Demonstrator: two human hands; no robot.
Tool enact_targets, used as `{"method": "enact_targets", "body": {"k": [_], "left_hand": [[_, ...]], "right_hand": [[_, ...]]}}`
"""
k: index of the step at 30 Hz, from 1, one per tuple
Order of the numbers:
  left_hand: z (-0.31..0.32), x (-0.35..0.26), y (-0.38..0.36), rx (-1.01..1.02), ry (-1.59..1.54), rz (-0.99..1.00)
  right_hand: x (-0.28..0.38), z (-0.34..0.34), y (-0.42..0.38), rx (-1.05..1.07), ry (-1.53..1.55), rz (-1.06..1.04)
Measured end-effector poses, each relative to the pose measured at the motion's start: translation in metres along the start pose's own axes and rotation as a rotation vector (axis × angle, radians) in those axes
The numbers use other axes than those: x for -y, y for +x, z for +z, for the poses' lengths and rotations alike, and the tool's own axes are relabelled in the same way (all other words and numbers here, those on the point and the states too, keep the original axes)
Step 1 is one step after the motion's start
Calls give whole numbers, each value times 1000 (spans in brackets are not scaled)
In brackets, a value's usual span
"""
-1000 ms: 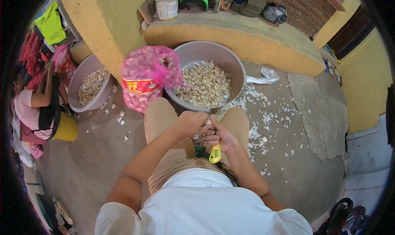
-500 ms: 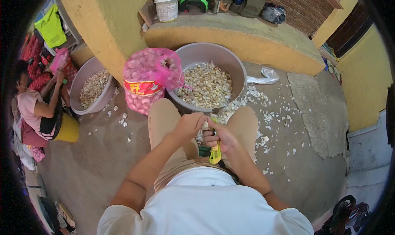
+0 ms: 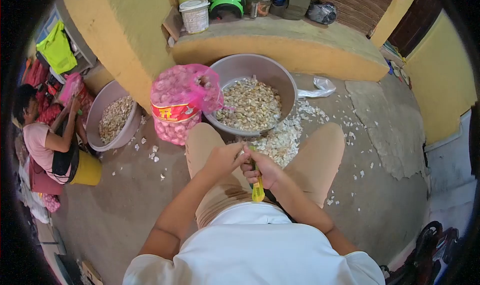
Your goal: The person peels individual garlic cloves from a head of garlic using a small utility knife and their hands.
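Observation:
My left hand (image 3: 223, 159) is closed, its fingertips pinching a small pale piece that looks like a garlic clove, mostly hidden by the fingers. Touching it from the right, my right hand (image 3: 264, 171) is wrapped around a yellow utility knife (image 3: 258, 191), whose handle end points back toward my body. Both hands meet above my lap, between my spread knees. Beyond them stands a wide grey tub (image 3: 287, 92) holding many garlic cloves (image 3: 250, 105). A pink mesh sack of garlic bulbs (image 3: 172, 127) leans beside the tub on its left. White garlic skins (image 3: 282, 145) litter the floor below my hands.
To the left, another person (image 3: 47, 135) sits by a second tub (image 3: 134, 122) of cloves and a yellow bucket (image 3: 86, 169). A yellow ledge (image 3: 280, 52) behind my tub carries a white pail (image 3: 195, 16) and a green helmet (image 3: 226, 5). A plastic bag (image 3: 322, 87) lies right of the tub.
My right knee has swung outward, showing more of the skins on the floor. Both hands have sunk slightly and stay together, the knife still in the right one. The view has shifted a little.

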State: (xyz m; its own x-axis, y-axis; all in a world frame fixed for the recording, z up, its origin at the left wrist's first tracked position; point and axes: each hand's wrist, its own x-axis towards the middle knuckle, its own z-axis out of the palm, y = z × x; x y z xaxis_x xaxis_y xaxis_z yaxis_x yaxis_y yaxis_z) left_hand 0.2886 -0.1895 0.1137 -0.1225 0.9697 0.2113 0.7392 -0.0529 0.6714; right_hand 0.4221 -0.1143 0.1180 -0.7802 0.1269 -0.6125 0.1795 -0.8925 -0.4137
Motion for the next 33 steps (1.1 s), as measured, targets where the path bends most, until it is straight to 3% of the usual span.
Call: {"method": "enact_targets", "body": {"k": [8,17,20,29,33], "left_hand": [[14,5,-7,-80,25,68],[29,6,-3,-66,-128,-4],[37,4,2,-77,-231,-33],[74,1,22,-326,-588,-373],[79,-4,38,-303,-721,-492]], "right_hand": [[1,1,-7,-19,-67,-11],[4,-18,-5,56,-48,18],[7,-23,-6,-16,-21,13],[6,-33,-7,-207,-87,-207],[13,-43,-4,-274,-140,-274]]}}
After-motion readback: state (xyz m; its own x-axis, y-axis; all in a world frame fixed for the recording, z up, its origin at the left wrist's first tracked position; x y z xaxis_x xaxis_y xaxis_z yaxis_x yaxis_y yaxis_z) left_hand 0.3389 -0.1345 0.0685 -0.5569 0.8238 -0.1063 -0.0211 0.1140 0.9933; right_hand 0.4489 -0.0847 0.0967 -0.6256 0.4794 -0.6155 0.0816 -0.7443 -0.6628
